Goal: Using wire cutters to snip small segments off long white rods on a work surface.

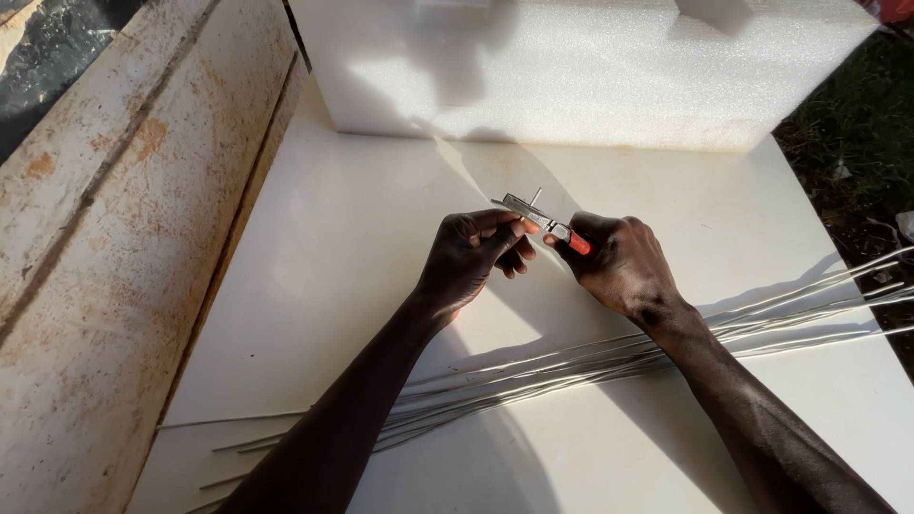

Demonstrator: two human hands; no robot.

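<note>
Your right hand (624, 262) is wrapped tight around the orange handles of the pliers (543, 221), and your left hand (471, 257) pinches the metal nose end between thumb and fingertips, so both hands are closed on the same tool, raised a little above the white table (314, 286). A short bit of wire (536, 196) sticks up just beside the tool's nose; I cannot tell whether it is gripped there. Because your left fingertips sit right at the metal end, a squeeze from the right hand could nip them, and a cut end could spring off toward you. Both forearms reach in from the bottom edge, wrists bent inward so the hands nearly meet at the middle. Your right forearm lies across the bundle of long wires (571, 362) on the table, so a pull back could drag or scatter them. The white foam block (590, 76) stands behind, well apart.
</note>
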